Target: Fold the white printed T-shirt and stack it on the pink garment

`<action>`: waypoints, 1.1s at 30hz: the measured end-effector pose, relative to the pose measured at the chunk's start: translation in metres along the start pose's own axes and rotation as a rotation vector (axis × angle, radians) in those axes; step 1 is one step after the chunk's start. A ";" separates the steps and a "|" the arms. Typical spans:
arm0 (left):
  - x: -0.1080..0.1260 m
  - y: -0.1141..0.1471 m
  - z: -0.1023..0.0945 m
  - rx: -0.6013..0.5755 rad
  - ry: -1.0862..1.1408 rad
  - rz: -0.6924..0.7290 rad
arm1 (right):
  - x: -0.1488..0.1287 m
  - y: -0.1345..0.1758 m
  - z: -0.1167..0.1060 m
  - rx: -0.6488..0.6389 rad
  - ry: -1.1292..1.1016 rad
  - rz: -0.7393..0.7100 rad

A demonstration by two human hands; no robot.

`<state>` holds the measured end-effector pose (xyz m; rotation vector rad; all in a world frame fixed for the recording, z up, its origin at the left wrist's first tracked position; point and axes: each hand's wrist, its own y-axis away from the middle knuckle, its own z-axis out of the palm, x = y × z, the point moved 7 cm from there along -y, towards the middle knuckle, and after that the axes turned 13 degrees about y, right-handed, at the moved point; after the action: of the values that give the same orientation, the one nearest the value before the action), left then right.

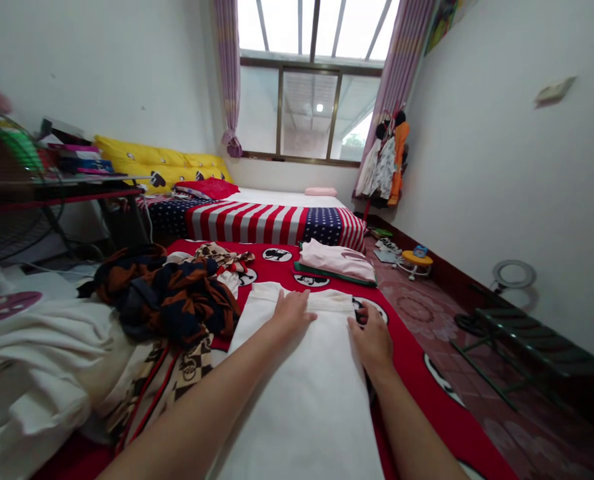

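A white garment point(321, 387) lies in a long folded strip down the middle of the red patterned cover point(407, 373), its far end showing a band like a hem or collar. My left hand point(293, 315) rests on that far end, fingers stretched out and palm down. At the right edge of the strip is my right hand point(374, 339), thumb by the cloth and fingers bent but apart. Beyond them sits a folded stack with a pale pink garment point(337, 259) on top and something green below.
To the left are a heap of dark blue and brown clothes point(171, 293) and crumpled white cloth point(31, 367). A bed with a flag-striped cover point(257, 223) stands by the window. On the floor at right are a yellow stool point(417, 258) and a dark green rack point(537, 340).
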<state>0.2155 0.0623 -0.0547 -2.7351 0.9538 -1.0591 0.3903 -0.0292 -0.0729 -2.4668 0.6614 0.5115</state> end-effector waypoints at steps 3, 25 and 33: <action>-0.002 0.004 0.001 0.067 -0.048 0.017 | 0.001 0.003 0.004 -0.014 -0.012 -0.039; 0.009 0.022 -0.014 0.129 0.087 0.408 | -0.009 -0.030 0.011 -0.285 -0.670 0.253; 0.011 0.024 -0.011 0.110 0.126 0.536 | -0.020 -0.066 0.028 -0.383 -0.080 0.104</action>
<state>0.2024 0.0386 -0.0465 -2.1496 1.4815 -1.1343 0.4036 0.0428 -0.0599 -2.7561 0.7167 0.8401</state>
